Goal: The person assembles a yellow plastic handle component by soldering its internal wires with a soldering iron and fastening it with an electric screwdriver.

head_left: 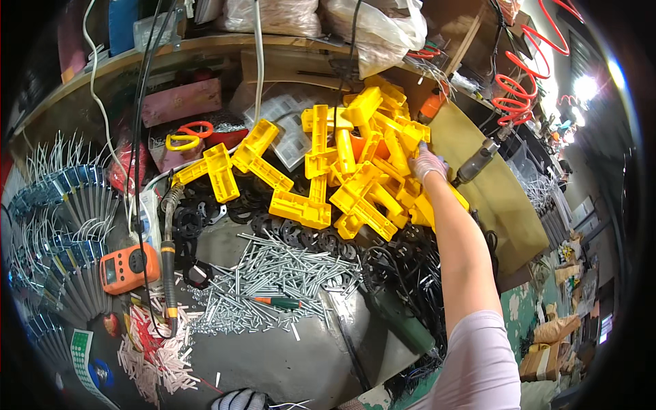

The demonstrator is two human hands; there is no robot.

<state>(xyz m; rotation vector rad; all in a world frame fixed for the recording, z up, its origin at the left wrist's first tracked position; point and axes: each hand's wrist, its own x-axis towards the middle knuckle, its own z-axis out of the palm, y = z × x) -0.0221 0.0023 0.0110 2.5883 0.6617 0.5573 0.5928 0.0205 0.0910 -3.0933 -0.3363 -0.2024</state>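
Observation:
My right hand (430, 165), in a thin pale glove, reaches to the right side of a heap of yellow plastic housings (359, 188). Its fingers are closed around the edge of one housing (411, 134) and partly hidden by the heap. More yellow housings (220, 171) lie to the left, over black ring-shaped parts (188, 220). At the lower edge, a dark-and-white striped shape (239, 399) shows beside thin white wires. It may be my gloved left hand, but no fingers can be made out. Loose screws (266, 280) spread across the bench, a green-handled screwdriver (279, 301) among them.
Left stand an orange meter (130, 268), a soldering iron (169, 273), wired metal parts (75, 266) and pale strips (160, 355). Red-handled scissors (195, 130) lie behind. A grey power screwdriver (477, 161) and coiled red hose (516, 89) are right; a dark green tool body (403, 320) lies nearer. Cables hang in front.

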